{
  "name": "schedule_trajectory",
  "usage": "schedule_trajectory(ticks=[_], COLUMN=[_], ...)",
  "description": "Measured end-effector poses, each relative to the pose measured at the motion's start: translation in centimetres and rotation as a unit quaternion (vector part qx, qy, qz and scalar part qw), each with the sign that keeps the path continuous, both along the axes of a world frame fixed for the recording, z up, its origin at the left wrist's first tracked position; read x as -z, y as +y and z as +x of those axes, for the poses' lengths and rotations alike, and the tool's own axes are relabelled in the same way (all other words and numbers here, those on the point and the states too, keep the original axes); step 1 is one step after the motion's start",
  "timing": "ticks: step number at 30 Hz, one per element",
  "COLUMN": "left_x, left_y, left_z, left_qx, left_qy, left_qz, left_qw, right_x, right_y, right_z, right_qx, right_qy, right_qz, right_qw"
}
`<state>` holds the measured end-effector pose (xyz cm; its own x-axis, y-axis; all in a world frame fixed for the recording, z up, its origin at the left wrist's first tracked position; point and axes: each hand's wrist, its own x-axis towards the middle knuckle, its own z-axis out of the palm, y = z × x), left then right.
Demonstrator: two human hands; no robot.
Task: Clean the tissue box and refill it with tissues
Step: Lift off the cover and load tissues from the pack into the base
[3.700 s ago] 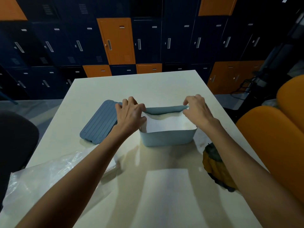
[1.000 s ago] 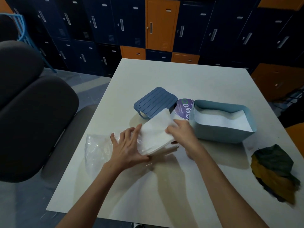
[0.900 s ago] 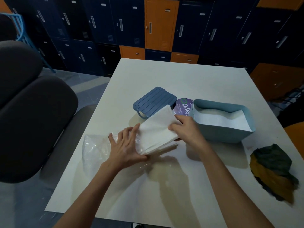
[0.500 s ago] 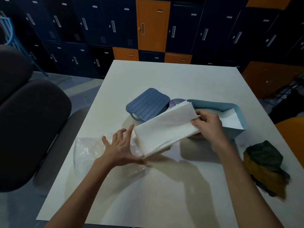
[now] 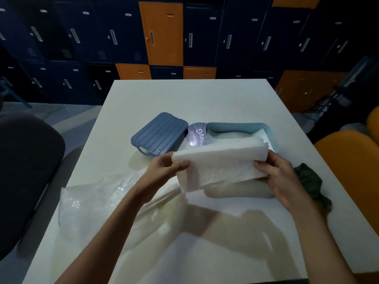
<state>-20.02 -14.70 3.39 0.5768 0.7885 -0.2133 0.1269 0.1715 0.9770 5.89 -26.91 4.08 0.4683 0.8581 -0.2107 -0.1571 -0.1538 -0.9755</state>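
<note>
With my left hand (image 5: 164,167) and right hand (image 5: 281,177) pinching the tissue stack (image 5: 219,167), I judge the tissue box (image 5: 235,127) half-refilled, its lid (image 5: 160,136) off.

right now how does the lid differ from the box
The lid is darker blue and ribbed; the box is pale blue and smooth-walled. The lid lies off to the box's left; the box stands open with tissues inside. Both are on the table, with rounded corners.

A locker room: navy and orange lockers (image 5: 162,33) line the wall behind a white table (image 5: 184,95).
</note>
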Motion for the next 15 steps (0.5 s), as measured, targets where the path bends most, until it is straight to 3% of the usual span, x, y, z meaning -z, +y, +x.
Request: schedule_trajectory(ticks=[5,9,15], left_x=[2.0,4.2,5.9], left_y=[-2.7,-3.7,-5.1], left_z=[3.2,4.6,5.9], left_qx=[-0.052,-0.043,-0.077], left_qy=[-0.048,-0.002,0.03], left_qz=[0.081,0.16,0.175], left_qw=[0.994,0.986,0.981], right_x=[2.1,3.6,5.0], right_y=[-2.6,-4.2,-4.3], right_z=[0.7,1.6,1.6], right_qx=[0.033,0.006,-0.015], right_qy=[-0.073,-0.144,-0.179], right_qz=[-0.017,-0.027,-0.003], right_qw=[0.997,0.989,0.984])
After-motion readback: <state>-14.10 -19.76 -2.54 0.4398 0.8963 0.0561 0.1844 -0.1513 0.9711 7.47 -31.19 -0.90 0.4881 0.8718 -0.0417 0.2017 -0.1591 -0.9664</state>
